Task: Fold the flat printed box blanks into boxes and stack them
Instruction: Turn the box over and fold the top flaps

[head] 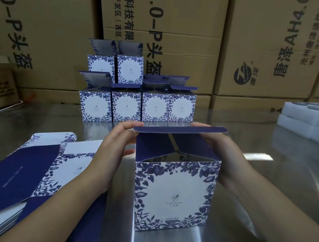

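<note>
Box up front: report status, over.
Holding box by lid flap ends: left grip, right grip. Upright on table, top open. Behind it finished stack, blanks at left.

Big brown cartons (pixel 272 44) stacked behind shiny metal table (pixel 264 202).

I saw a table (pixel 265 192) of polished, reflective metal; the box (pixel 174 194) and flat blanks (pixel 30 165) were smooth printed card, the shipping cartons (pixel 261 53) matt brown corrugated cardboard, the white blocks (pixel 309 122) foam-like.
</note>
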`<state>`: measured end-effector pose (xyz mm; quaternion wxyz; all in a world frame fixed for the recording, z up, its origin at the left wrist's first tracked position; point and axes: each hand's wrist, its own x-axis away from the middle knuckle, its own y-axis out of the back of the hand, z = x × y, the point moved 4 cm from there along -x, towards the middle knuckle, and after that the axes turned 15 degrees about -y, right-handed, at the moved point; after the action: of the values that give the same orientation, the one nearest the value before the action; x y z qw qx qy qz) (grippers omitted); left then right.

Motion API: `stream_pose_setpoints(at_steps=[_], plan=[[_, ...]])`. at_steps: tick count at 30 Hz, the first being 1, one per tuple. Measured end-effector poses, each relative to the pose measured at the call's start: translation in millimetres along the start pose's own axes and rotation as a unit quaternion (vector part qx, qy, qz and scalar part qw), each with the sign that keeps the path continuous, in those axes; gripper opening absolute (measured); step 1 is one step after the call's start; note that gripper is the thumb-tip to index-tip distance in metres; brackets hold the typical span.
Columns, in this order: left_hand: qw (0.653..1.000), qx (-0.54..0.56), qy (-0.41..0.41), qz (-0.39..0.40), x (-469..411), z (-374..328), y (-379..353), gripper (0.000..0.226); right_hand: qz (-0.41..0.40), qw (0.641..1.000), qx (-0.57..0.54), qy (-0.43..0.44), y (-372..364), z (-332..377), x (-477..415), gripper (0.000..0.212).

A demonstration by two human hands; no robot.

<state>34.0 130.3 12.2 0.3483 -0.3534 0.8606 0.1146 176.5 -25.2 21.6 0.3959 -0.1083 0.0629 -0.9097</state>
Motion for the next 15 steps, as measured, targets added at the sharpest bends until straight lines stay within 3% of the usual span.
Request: stream_pose_setpoints(at_steps=[5, 10, 13, 15], plan=[[1.000, 0.005, 0.028, 0.013, -2.7, 1.4, 2.9, 0.033, -0.006, 0.999, -0.049, -0.016, 1.1, -0.9, 0.1, 0.024], [0.997, 0.036, 0.070, 0.007, -0.9, -0.3, 0.4, 0.033, -0.003, 1.000, -0.014, -0.020, 1.0, -1.0, 3.1, 0.023], [0.997, 0.025, 0.066, -0.003, -0.8, -1.0, 0.0, 0.031, 0.010, 1.000, 0.007, -0.021, -0.8, -1.1, 4.1, 0.043], [0.998, 0.024, 0.064, -0.007, -1.3, -1.5, 0.4, 0.029, 0.019, 1.000, 0.004, -0.011, -1.8, -0.9, 3.2, 0.033]])
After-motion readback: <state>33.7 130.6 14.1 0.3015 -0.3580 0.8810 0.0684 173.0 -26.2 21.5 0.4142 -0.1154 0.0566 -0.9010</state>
